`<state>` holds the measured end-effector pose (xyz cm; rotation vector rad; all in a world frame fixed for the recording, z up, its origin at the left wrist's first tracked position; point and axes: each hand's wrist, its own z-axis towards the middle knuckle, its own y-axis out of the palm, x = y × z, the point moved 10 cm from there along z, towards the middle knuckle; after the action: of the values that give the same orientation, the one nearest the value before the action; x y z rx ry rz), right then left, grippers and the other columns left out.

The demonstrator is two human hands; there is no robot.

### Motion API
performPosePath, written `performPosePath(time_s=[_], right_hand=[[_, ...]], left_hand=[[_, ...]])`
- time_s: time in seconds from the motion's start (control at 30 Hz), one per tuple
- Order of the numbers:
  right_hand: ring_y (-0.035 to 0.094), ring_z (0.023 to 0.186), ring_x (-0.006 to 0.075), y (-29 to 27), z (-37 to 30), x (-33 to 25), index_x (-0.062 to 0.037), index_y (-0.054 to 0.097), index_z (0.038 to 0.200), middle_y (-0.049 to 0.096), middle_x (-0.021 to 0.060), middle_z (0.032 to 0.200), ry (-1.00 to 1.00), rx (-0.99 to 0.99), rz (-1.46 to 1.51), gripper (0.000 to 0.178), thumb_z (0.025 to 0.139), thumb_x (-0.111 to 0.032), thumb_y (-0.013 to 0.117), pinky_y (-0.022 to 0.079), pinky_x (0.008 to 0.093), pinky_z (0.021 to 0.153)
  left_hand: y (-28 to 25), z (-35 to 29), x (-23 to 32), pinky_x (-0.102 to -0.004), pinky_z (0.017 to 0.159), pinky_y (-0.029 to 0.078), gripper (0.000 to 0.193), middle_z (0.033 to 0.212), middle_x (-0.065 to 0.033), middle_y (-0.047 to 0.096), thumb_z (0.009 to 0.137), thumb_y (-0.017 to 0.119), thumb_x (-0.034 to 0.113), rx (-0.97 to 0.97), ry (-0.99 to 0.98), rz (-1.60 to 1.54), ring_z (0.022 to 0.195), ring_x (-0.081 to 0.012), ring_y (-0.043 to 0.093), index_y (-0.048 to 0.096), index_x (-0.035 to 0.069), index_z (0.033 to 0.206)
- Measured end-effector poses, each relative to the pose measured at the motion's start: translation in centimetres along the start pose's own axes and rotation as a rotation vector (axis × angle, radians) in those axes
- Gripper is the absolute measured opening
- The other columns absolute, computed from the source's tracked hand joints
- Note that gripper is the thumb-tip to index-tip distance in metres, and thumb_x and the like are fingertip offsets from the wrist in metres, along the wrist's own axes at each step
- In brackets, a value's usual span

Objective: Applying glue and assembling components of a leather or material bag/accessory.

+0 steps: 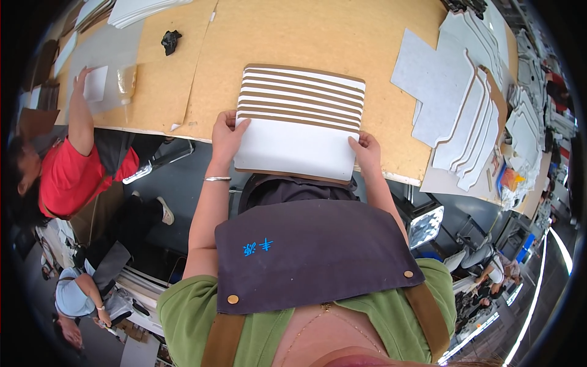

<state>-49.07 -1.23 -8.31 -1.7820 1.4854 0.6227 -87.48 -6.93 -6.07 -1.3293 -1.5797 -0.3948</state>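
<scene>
1. A stack of white cardboard sheets (299,131) with brown edges lies fanned on the near edge of the worktable (318,37), its far sheets stepped so that brown strips show between white bands.
2. The left hand (227,136) grips the stack's near-left edge, fingers closed on it with the thumb lying on the top white sheet.
3. The right hand (367,150) holds the stack's near-right corner, fingers curled around the edge and clamped on the sheets.
4. A thin metal bangle (217,178) sits on the left wrist.
5. To the right of the stack, well apart from it, grey and white cut card shapes (458,104) lie overlapped in a loose pile.
6. At the far left of the table lies a small crumpled black object (170,41), possibly a cloth; the view is too small to tell.
7. A person in a red top (67,171) sits at the left, with one hand (81,74) reaching onto a small white sheet (96,84) on the table.
8. More white sheets (140,9) are stacked at the far left edge.
</scene>
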Motion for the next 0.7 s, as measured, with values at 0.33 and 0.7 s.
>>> performPosePath(time_s=[0.33,0.7], right_hand=[[0.061,0.073,0.0144,-0.3,-1.0,-2.4,0.0037,0.056,0.100,0.063,0.0116,0.087,-0.097,0.099,-0.220,0.033,0.077,-0.017,0.070,0.050,0.0264,0.065],[0.056,0.065,0.0085,-1.1,0.2,-1.8,0.0033,0.057,0.093,0.061,0.0053,0.077,-0.120,0.107,-0.085,0.027,0.077,-0.014,0.071,0.046,0.0214,0.059]], left_hand=[[0.2,-0.1,0.5,-0.0234,0.063,0.047,0.025,0.080,-0.0064,0.060,0.080,0.068,0.009,0.003,0.029,-0.043,0.070,-0.0095,0.056,0.049,-0.001,0.093],[0.3,-0.5,0.9,-0.0228,0.065,0.047,0.027,0.086,-0.0090,0.061,0.081,0.066,0.006,-0.027,0.010,-0.151,0.074,-0.0107,0.058,0.047,-0.001,0.099]])
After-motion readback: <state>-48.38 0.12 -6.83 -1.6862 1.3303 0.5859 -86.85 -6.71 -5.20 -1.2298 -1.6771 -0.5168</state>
